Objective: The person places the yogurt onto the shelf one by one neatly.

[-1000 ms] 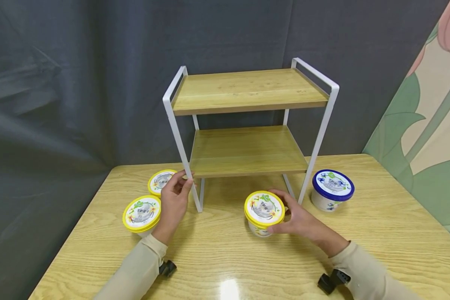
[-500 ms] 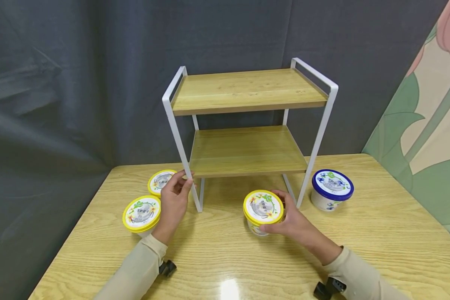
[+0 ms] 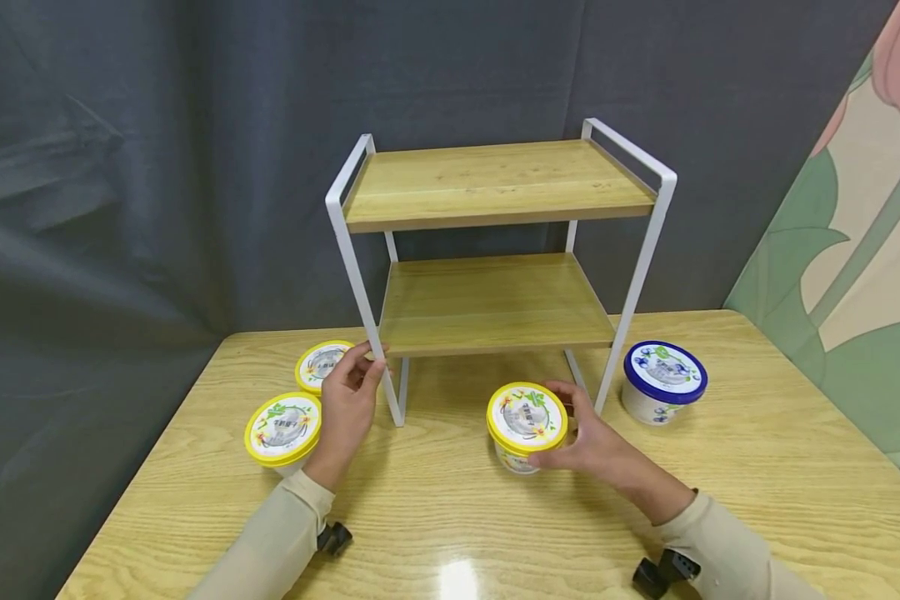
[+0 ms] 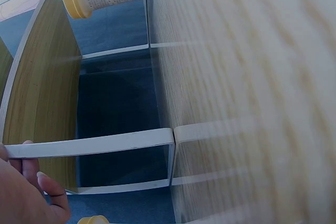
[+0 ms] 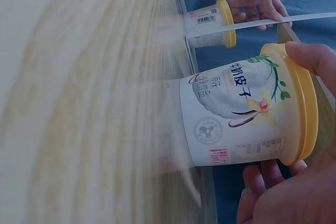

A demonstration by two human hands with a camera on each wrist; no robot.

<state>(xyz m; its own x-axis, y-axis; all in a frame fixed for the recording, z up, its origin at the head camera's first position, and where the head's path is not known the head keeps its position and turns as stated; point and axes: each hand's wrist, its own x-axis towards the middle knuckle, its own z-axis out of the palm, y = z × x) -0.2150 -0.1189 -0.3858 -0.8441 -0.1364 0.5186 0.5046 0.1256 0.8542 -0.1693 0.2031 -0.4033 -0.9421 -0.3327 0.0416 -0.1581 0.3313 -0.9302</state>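
My right hand grips a white paper tub with a yellow lid in front of the two-tier shelf rack. In the right wrist view the thumb lies at the lid's edge and the fingers curl under the far side of the printed tub. Its base is at or very near the tabletop; I cannot tell if it touches. My left hand holds the rack's white front left leg at lower-shelf height. In the left wrist view its fingers curl around that leg.
Two more yellow-lidded tubs, a front one and a rear one, stand left of the rack beside my left hand. A blue-lidded tub stands right of the rack. A dark curtain hangs behind the wooden table.
Over the last second my right hand and its tub have shifted only very slightly. The left hand stays on the rack's leg.
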